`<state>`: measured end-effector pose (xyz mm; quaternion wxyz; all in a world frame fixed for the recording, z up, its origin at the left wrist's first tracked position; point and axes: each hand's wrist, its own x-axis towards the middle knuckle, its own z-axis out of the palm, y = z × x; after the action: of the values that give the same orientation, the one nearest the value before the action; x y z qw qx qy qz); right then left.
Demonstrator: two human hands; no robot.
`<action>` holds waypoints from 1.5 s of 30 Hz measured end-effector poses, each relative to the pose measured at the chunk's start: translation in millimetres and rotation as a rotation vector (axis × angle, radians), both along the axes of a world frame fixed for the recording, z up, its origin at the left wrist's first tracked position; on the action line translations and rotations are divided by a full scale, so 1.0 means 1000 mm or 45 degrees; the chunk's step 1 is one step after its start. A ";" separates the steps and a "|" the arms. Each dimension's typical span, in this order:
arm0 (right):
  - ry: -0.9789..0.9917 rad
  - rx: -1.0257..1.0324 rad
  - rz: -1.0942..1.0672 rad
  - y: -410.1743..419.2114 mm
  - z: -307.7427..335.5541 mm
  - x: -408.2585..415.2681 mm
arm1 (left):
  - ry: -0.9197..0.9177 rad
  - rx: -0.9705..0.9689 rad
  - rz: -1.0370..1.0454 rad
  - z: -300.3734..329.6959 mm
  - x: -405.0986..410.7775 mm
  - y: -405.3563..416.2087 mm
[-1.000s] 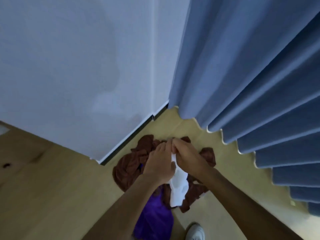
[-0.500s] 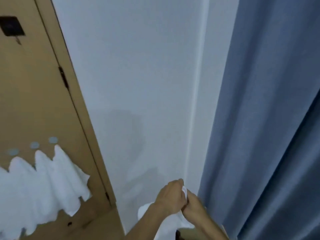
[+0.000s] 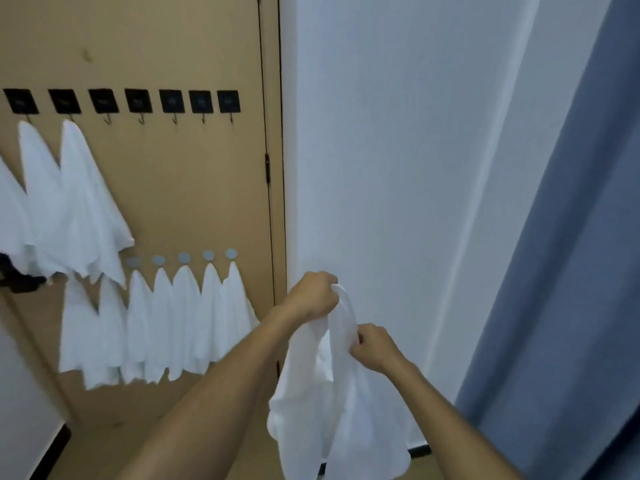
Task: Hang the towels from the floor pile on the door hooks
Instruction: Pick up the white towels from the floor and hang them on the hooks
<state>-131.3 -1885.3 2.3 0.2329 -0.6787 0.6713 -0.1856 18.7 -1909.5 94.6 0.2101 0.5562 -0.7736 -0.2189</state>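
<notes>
A white towel (image 3: 341,410) hangs in front of the white wall, held up by both hands. My left hand (image 3: 311,297) grips its top edge. My right hand (image 3: 372,346) pinches the cloth a little lower, to the right. On the tan door (image 3: 194,188) to the left is an upper row of black square hooks (image 3: 171,102); the left ones carry white towels (image 3: 79,206), and several on the right are bare. A lower row of round grey hooks (image 3: 183,258) is filled with several white towels (image 3: 180,320). The floor pile is out of view.
A blue curtain (image 3: 568,271) hangs along the right side. The white wall (image 3: 381,150) fills the middle, with a dark skirting strip (image 3: 419,450) at its foot. A dark door handle (image 3: 17,282) shows at the left edge.
The view has swung up and left from the floor pile to the door. Both hands have lifted the white towel off the pile and now hold it spread slightly apart.
</notes>
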 end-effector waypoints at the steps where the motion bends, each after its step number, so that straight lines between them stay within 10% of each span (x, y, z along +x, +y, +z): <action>1: -0.015 -0.002 0.027 0.002 -0.001 0.008 | 0.006 0.010 0.004 0.008 0.009 0.002; 8: -0.259 -0.164 0.123 -0.001 0.028 0.053 | -0.029 0.955 0.076 0.033 0.075 0.018; 17: -0.445 -0.165 0.126 0.009 0.031 0.056 | 0.203 0.481 0.256 -0.056 0.115 0.012; 23: -0.192 0.298 0.107 0.020 -0.121 0.063 | -0.261 0.582 0.239 -0.184 0.174 0.022; 45: 0.424 0.622 0.396 -0.011 -0.372 0.253 | -0.539 0.818 0.196 -0.465 0.302 0.042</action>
<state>121.5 -1896.4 -369.8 0.3013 -0.7182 0.6131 0.1321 321.1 -1867.1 -370.8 -0.1231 0.6830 -0.6478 -0.3140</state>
